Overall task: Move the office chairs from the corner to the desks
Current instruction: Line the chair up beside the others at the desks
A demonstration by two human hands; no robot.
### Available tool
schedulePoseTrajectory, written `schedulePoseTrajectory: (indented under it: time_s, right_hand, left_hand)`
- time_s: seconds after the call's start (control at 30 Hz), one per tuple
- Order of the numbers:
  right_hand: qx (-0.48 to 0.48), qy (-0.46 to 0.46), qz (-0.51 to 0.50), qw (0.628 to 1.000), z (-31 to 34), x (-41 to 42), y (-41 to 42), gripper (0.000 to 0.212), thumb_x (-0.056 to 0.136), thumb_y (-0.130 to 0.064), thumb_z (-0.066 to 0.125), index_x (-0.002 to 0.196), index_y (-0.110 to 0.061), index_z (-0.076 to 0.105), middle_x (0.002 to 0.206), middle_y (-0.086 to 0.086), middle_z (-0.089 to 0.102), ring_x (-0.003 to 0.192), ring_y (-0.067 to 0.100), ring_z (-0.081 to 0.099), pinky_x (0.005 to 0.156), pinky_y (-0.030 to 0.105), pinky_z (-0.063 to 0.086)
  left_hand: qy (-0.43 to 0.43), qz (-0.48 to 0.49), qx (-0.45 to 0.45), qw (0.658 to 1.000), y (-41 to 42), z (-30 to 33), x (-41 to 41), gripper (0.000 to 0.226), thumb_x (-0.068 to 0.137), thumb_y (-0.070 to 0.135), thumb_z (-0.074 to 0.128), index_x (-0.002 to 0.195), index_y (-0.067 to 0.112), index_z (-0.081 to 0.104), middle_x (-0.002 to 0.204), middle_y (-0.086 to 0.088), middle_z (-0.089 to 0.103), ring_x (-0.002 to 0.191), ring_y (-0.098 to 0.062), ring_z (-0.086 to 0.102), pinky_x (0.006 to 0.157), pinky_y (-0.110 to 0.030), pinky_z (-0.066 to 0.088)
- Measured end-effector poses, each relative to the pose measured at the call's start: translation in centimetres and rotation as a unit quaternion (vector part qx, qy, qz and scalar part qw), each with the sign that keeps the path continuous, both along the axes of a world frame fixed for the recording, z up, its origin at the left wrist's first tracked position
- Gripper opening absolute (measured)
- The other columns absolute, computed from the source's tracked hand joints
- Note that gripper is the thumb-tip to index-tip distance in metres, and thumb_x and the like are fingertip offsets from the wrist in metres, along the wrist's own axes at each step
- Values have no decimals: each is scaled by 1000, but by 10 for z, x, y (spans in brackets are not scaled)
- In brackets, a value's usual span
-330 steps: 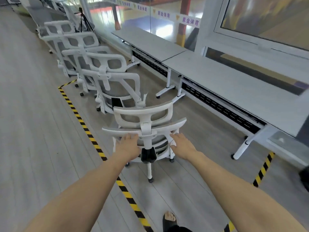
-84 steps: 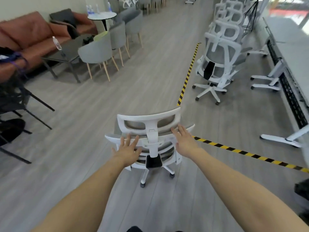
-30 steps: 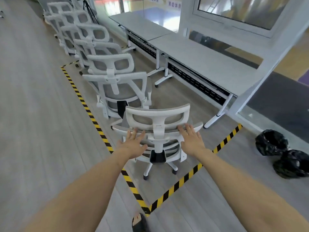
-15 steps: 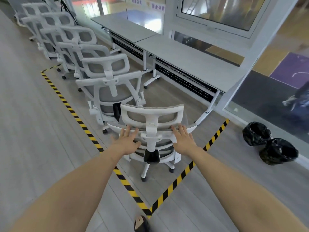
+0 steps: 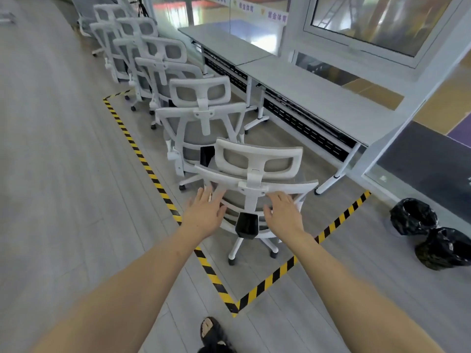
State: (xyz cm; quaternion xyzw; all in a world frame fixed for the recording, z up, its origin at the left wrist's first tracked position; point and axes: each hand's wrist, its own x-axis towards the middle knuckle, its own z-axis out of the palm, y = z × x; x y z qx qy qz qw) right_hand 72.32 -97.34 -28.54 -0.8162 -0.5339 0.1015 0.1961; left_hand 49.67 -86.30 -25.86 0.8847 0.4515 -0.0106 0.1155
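A white office chair with grey mesh stands straight ahead, its back toward me, inside the taped corner. My left hand lies with straight fingers against the left side of its backrest. My right hand does the same on the right side. Behind this chair a row of several matching white chairs runs away along the floor. Two long grey desks stand to the right of the row, against the window wall.
Yellow-black tape marks a corner on the grey floor around the chairs. Two black rubbish bags lie at the right by the glass wall. My sandalled foot shows at the bottom. Open floor lies to the left.
The chair has rolled a little farther into the taped corner, closer to the chair ahead. Both hands have slid lower on the backrest, fingers still straight.
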Motion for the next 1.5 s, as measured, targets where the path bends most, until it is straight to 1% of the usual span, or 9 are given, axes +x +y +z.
schedulePoseTrajectory:
  time_s: [0.1, 0.23, 0.4, 0.5, 0.73, 0.93, 1.17, 1.33, 1.5]
  right_hand:
    - [15, -3, 16, 1000, 10, -40, 9, 42, 102, -29, 46, 143, -19, 53, 144, 2, 52, 132, 26, 45, 107, 44, 43]
    - [12, -30, 57, 998, 16, -91, 38, 39, 103, -30, 46, 140, -16, 53, 141, 5, 53, 133, 27, 45, 108, 44, 42]
    - [14, -55, 77, 995, 17, -162, 103, 36, 101, -28, 48, 134, -18, 58, 134, 3, 55, 126, 26, 49, 102, 42, 45]
    - [15, -60, 86, 994, 17, -218, 156, 33, 101, -29, 48, 131, -20, 59, 131, 3, 56, 123, 25, 49, 98, 41, 47]
    - [15, -50, 114, 992, 16, -352, 277, 33, 100, -31, 52, 129, -20, 61, 130, 2, 58, 126, 25, 49, 102, 44, 48]
    - [26, -35, 125, 991, 20, -416, 372, 28, 101, -27, 54, 126, -19, 63, 124, 0, 58, 118, 21, 53, 96, 37, 48]
    - [40, -33, 137, 989, 5, -452, 533, 29, 101, -28, 54, 128, -21, 62, 130, -1, 57, 122, 21, 52, 99, 39, 49]
    - [44, -21, 160, 986, -2, -484, 684, 31, 101, -26, 52, 130, -20, 61, 132, 1, 57, 126, 23, 50, 100, 42, 49]
    - [44, -14, 199, 979, 7, -532, 834, 32, 102, -29, 51, 130, -21, 62, 131, -1, 57, 124, 21, 51, 103, 38, 46]
  left_hand:
    - [-21, 26, 27, 999, -2, 4, -34, 55, 108, 46, 31, 160, 28, 24, 168, -9, 22, 156, -31, 17, 118, -53, 29]
    - [-35, 60, 33, 997, 20, 9, -83, 53, 108, 45, 31, 157, 27, 30, 164, -7, 28, 151, -28, 27, 116, -51, 33]
    - [-46, 66, 52, 995, 75, 9, -160, 53, 102, 46, 26, 148, 23, 40, 150, -3, 43, 140, -25, 39, 103, -49, 44]
    - [-57, 75, 44, 995, 118, 11, -217, 48, 103, 44, 29, 143, 22, 43, 146, -3, 47, 136, -25, 43, 101, -48, 45]
    - [-43, 119, 36, 991, 215, 17, -353, 47, 108, 43, 30, 149, 23, 43, 147, -1, 49, 135, -24, 44, 101, -45, 41]
    - [-43, 127, 38, 990, 311, 19, -412, 47, 108, 43, 31, 149, 23, 44, 145, 0, 51, 133, -22, 47, 99, -42, 43]
    - [-29, 129, 77, 988, 467, 10, -451, 41, 107, 40, 33, 135, 19, 53, 134, 0, 57, 122, -21, 53, 93, -39, 44]
    - [-14, 154, 74, 985, 598, 15, -485, 45, 108, 40, 31, 142, 18, 51, 143, -1, 53, 130, -22, 48, 98, -39, 42]
    - [-14, 200, 69, 977, 729, 21, -537, 44, 109, 39, 32, 145, 20, 47, 147, -1, 50, 133, -23, 46, 103, -40, 39]
